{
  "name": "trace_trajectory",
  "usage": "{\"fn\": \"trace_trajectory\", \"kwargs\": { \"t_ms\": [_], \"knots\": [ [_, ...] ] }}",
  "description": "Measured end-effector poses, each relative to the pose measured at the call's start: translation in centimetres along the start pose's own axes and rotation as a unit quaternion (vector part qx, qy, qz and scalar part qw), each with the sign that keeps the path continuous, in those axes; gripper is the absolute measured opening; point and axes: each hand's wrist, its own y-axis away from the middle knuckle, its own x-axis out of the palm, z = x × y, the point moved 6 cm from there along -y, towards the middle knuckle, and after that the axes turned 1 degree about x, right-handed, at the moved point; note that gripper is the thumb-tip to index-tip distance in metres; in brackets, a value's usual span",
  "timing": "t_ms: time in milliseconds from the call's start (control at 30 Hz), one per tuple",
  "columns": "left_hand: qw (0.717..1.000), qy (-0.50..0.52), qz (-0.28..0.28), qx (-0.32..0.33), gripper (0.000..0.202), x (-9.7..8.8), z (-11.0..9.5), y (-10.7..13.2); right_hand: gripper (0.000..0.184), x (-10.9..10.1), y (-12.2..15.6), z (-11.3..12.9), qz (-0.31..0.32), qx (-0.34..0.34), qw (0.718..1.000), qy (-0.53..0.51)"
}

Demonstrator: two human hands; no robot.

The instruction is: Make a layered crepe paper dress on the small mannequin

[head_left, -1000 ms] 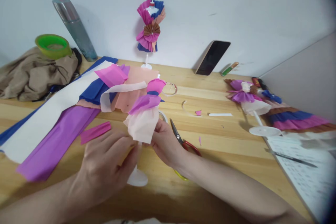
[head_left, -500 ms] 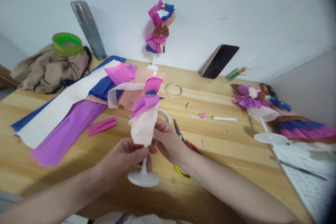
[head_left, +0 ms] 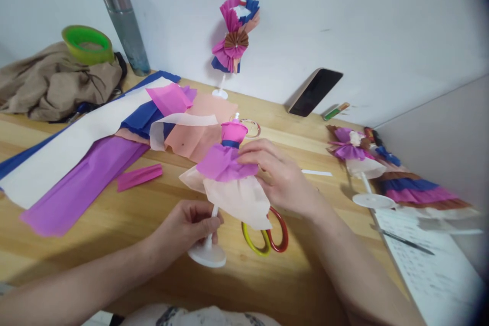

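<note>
A small dress form (head_left: 234, 133) wears a pink paper bodice, a blue waistband and a skirt with a purple paper layer (head_left: 225, 163) over a pale one (head_left: 239, 198). It leans slightly to the right on its white stand (head_left: 208, 255). My left hand (head_left: 196, 224) is closed round the stand's stem below the skirt. My right hand (head_left: 280, 175) has its fingers closed at the right edge of the purple layer; its thumb is partly hidden. Scissors (head_left: 278, 234) with a red and a yellow handle lie under the skirt's right side, their blades covered.
Purple, white and blue crepe paper (head_left: 76, 183) spreads at left, near a pink strip (head_left: 139, 177). Behind stand a dressed form (head_left: 235, 43), a bottle (head_left: 126, 30) and a phone (head_left: 316, 92). Green tape (head_left: 87, 43) rests on brown cloth (head_left: 57, 84). Another dressed form (head_left: 369, 175) is at right.
My right hand has moved from the lower skirt and stem up to the purple layer. The skirt is now spread wide, and the form tilts right. My left hand stays on the stem.
</note>
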Motion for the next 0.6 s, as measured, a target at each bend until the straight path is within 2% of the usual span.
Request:
{"fn": "trace_trajectory", "kwargs": {
  "t_ms": [67,167,233,433,600],
  "knots": [
    [1.0,0.004,0.001,-0.004,0.051,0.0,0.0,0.0,0.016,0.0,0.1,0.3,-0.025,-0.031,0.999,0.005],
    [1.0,0.021,0.007,-0.007,0.051,0.0,-0.1,0.2,0.017,-0.1,0.6,0.2,-0.058,-0.071,0.996,0.013],
    [0.999,0.038,0.01,-0.009,0.05,0.1,-0.4,0.4,0.017,-0.3,1.0,-0.2,-0.084,-0.074,0.993,0.021],
    [0.998,0.067,0.01,-0.009,0.044,0.6,-1.2,1.1,0.012,-0.7,1.1,-1.6,-0.162,0.059,0.985,-0.02],
    [0.995,0.099,0.026,0.004,0.041,1.0,-1.8,1.6,0.011,-0.1,0.9,-1.8,-0.165,0.079,0.979,-0.086]
  ]
}}
